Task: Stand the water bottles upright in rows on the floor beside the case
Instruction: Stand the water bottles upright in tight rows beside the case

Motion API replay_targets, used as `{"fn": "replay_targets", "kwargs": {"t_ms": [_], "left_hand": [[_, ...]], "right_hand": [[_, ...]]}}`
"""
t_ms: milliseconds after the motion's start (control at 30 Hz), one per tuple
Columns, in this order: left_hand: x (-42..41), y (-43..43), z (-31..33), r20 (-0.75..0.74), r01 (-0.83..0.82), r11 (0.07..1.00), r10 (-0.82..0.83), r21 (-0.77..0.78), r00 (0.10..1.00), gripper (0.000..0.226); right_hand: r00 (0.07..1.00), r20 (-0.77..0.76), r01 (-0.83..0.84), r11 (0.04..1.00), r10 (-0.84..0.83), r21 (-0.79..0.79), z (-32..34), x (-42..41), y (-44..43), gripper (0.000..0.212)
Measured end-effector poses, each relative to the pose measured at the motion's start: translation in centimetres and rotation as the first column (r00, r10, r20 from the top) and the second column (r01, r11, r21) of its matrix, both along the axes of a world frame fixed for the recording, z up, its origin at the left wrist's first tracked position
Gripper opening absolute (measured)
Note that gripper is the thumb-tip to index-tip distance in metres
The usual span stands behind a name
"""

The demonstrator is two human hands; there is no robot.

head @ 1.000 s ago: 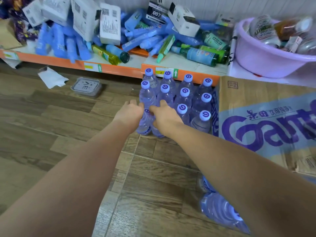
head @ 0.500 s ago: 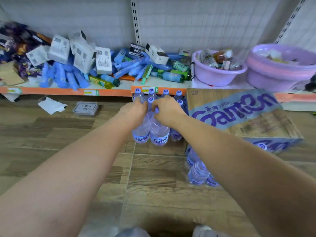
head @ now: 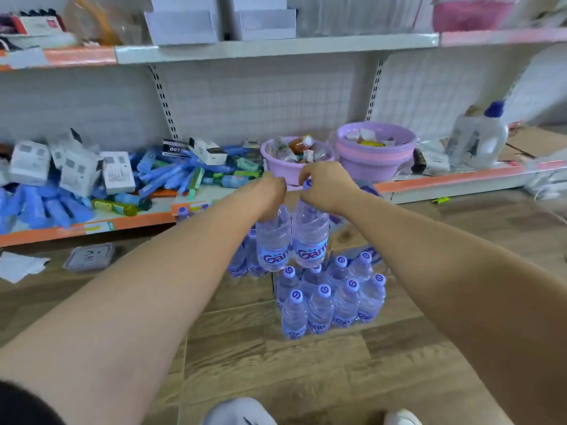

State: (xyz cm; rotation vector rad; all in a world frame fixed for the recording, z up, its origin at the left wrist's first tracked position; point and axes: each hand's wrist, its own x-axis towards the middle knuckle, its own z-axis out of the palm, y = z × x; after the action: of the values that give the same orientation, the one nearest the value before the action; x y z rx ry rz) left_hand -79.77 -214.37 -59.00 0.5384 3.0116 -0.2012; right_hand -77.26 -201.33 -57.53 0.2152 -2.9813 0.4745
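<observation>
Two grips are loaded at once. My left grip [head: 270, 193] curls round the neck of a clear plastic water bottle with a purple-and-red label [head: 273, 240]. My right grip [head: 325, 187] pinches the top of a second matching water bottle [head: 310, 237], and a bit of its purple cap shows between the fingers. Both hang roughly upright under the grips, side by side and just about touching, clear of the wooden plank floor [head: 276, 378].

Directly below the grips, a little toward the right one, a block of upright purple-capped bottles [head: 333, 299] stands in rows on the floor. Below the left grip, a further group of standing bottles [head: 242, 265] is partly hidden behind the held pair. The brown cardboard case with purple print [head: 346, 240] lies under and beyond the right grip. My right forearm and the hanging bottles cover most of it, so I cannot tell how full it is.

Beyond both grips runs the white, orange-edged bottom shelf [head: 92, 228]. Two lilac plastic basins [head: 374, 161] sit on it past the right grip, and a heap of blue tubes and white boxes [head: 165, 176] lies off to the left of the left grip. Below and left of that grip, a grey lidded container [head: 89, 256] rests on the floor.
</observation>
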Motion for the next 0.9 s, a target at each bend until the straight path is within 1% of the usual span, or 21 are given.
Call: {"fn": "replay_targets", "kwargs": {"t_ms": [67,100,167,233,300,333,367,400,433,467,500,567,700,733,800,833,900], "left_hand": [[-0.1,3.2,-0.3,0.038,0.012,1.0,-0.012,-0.002,0.999,0.031],[-0.2,4.7,-0.5,0.055,0.006,0.999,-0.008,0.035,0.998,0.032],[-0.5,7.7,-1.1,0.036,0.032,0.992,-0.036,0.12,0.999,0.031],[-1.1,10.3,-1.5,0.009,0.057,0.987,-0.059,0.151,0.998,0.03],[-1.8,13.3,-1.8,0.007,0.099,0.989,-0.101,0.114,0.995,0.03],[-2.2,14.8,-2.0,0.032,0.133,0.987,-0.137,0.086,0.99,0.029],[-2.6,16.2,-2.4,0.052,0.163,0.984,-0.167,0.071,0.985,0.024],[-3.0,17.6,-3.0,0.08,0.183,0.982,-0.186,0.05,0.979,0.012],[-3.3,19.0,-3.5,0.093,0.205,0.977,-0.209,0.054,0.973,0.007],[-3.8,20.3,-4.3,0.092,0.222,0.974,-0.226,0.054,0.97,0.019],[-4.0,21.4,-4.9,0.088,0.232,0.97,-0.237,0.068,0.967,0.021],[-4.2,23.2,-5.4,0.088,0.236,0.967,-0.245,0.102,0.966,0.006],[-5.1,26.2,-6.6,0.107,0.225,0.956,-0.248,0.189,0.963,0.006],[-5.1,27.0,-6.8,0.126,0.223,0.956,-0.249,0.189,0.96,0.002],[-5.6,28.2,-7.9,0.144,0.21,0.963,-0.234,0.167,0.961,0.012],[-5.8,28.7,-8.4,0.151,0.202,0.965,-0.227,0.165,0.962,0.014],[-6.0,29.5,-9.6,0.157,0.209,0.963,-0.236,0.173,0.959,0.011]], "right_hand": [[0.999,0.003,0.039,0.999,-0.039,-0.006,0.1,0.2,3.1,0.027],[0.998,0.016,0.055,0.998,-0.055,-0.008,0.2,0.3,4.6,0.028],[0.996,0.044,0.074,0.997,-0.074,0.016,0.2,0.2,7.7,0.029],[0.995,0.056,0.083,0.995,-0.085,0.048,-0.1,-0.3,10.5,0.028],[0.992,0.059,0.107,0.992,-0.111,0.067,-0.8,-0.9,13.5,0.027],[0.99,0.066,0.122,0.99,-0.127,0.077,-1.3,-1.2,14.9,0.027],[0.988,0.073,0.13,0.987,-0.137,0.09,-1.7,-1.3,16.1,0.028],[0.986,0.084,0.136,0.986,-0.144,0.095,-2.3,-1.5,17.4,0.028],[0.984,0.095,0.139,0.986,-0.148,0.096,-2.8,-1.7,18.6,0.028],[0.983,0.108,0.141,0.985,-0.151,0.096,-3.3,-2.0,19.7,0.029],[0.981,0.118,0.144,0.984,-0.156,0.1,-3.8,-2.2,20.8,0.028],[0.976,0.133,0.16,0.983,-0.172,0.095,-4.8,-2.8,23.0,0.028],[0.97,0.157,0.178,0.983,-0.184,0.047,-6.0,-3.6,26.8,0.026],[0.968,0.169,0.181,0.983,-0.185,0.042,-6.2,-3.7,27.6,0.026],[0.963,0.192,0.183,0.982,-0.187,0.039,-6.7,-3.8,28.8,0.027],[0.963,0.196,0.182,0.982,-0.186,0.04,-7.2,-3.9,29.2,0.027],[0.961,0.21,0.176,0.983,-0.182,0.048,-8.3,-4.1,29.8,0.029]]}}
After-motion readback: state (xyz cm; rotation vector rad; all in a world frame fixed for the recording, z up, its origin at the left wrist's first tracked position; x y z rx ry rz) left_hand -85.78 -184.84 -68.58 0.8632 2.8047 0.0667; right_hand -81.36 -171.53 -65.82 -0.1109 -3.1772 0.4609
